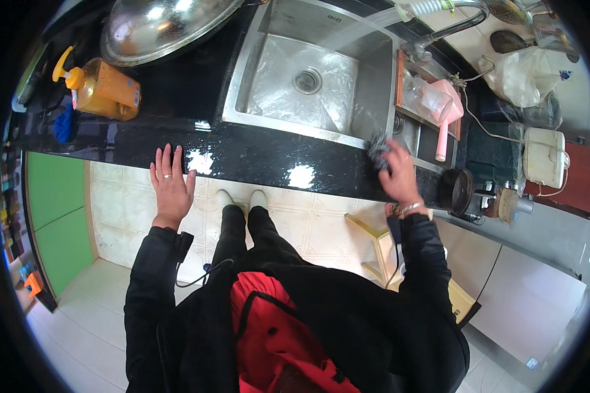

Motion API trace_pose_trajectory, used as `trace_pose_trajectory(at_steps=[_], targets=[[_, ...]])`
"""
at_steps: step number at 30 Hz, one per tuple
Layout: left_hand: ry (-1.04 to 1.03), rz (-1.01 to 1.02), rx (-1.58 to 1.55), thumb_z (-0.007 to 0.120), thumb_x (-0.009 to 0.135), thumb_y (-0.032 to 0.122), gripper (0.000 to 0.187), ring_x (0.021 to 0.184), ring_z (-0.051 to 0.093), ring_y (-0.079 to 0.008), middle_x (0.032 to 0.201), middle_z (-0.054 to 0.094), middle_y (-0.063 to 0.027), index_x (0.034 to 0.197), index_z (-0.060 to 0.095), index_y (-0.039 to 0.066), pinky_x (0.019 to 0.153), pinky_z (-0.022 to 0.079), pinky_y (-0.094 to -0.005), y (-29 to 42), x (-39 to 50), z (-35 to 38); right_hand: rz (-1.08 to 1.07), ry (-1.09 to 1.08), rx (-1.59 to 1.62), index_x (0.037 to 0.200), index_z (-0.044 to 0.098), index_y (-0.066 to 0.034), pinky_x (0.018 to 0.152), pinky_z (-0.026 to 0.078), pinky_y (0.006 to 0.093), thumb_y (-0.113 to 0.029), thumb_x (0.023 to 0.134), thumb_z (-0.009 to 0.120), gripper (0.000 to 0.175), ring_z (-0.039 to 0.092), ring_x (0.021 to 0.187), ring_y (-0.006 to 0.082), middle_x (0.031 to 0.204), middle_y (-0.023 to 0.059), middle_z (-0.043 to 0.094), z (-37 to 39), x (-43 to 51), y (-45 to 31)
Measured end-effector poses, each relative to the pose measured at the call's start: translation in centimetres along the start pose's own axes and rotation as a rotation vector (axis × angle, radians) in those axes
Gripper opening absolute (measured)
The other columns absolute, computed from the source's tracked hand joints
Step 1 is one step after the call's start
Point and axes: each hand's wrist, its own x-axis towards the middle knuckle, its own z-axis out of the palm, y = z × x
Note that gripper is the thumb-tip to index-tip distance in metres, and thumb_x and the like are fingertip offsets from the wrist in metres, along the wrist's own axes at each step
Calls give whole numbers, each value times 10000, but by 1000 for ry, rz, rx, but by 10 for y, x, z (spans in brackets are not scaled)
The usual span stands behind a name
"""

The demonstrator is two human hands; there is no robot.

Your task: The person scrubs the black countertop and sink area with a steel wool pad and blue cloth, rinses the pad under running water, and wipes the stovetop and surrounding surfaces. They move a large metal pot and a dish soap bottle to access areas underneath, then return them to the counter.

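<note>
My right hand (pixel 399 169) grips a dark grey scouring pad (pixel 377 149) at the near right corner of the steel sink (pixel 295 128). The pad seems to touch the rim, though my fingers partly cover it. My left hand (pixel 171 184) is empty with its fingers spread, a ring on one finger, at the front edge of the wet black countertop (pixel 255 153). Water runs from the faucet (pixel 447 30) in a slanting stream into the main basin, whose drain (pixel 307 80) is visible.
A yellow-pump soap bottle (pixel 109 91), a blue cloth (pixel 63 125) and a large metal wok lid (pixel 162 29) lie to the left. A clear plastic container (pixel 427 98) and a pink dipper (pixel 445 120) rest over the small basin. A yellow stool (pixel 378 240) stands below the counter.
</note>
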Motion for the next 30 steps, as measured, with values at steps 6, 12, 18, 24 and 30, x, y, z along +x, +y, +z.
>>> trace_pose_trajectory(at_steps=[6, 12, 18, 24, 30], targets=[[7, 7, 30, 480, 996, 336, 593, 1489, 167, -373, 1588, 253, -176, 1507, 335, 71, 1194, 87, -538, -1, 0, 6, -111, 59, 86, 1031, 619, -69, 991, 360, 527, -118, 682, 656, 354, 462, 1315, 374, 1393, 142, 527, 66, 29, -86], [12, 33, 48, 501, 991, 346, 600, 1488, 184, -367, 1587, 267, -172, 1506, 348, 79, 1197, 108, -520, -3, 1, 1, -171, 116, 170, 1048, 662, -115, 921, 415, 473, -64, 739, 610, 318, 574, 1126, 324, 1202, 108, 621, 124, 142, -195], [18, -18, -53, 575, 958, 335, 612, 1482, 210, -353, 1574, 300, -145, 1499, 381, 126, 1193, 130, -527, 0, 4, -1, 5, 290, 232, 1058, 633, -52, 868, 475, 472, 30, 725, 595, 345, 571, 1028, 400, 1104, 163, 618, 82, 155, -133], [46, -35, -378, 491, 1013, 259, 475, 1450, 297, -338, 1507, 408, -162, 1462, 437, 113, 1189, 173, -473, -10, 3, -13, -262, 138, 253, 1065, 649, -91, 971, 442, 460, -22, 708, 620, 365, 541, 1149, 368, 1253, 154, 576, 91, 115, -196], [568, -552, -800, 396, 1075, 239, 361, 1218, 534, -257, 1288, 589, -146, 1309, 560, 19, 1055, 390, -343, -50, -20, -20, -591, 83, 289, 1090, 705, -194, 983, 384, 443, -95, 734, 647, 374, 489, 1251, 304, 1359, 98, 545, 135, 163, -354]])
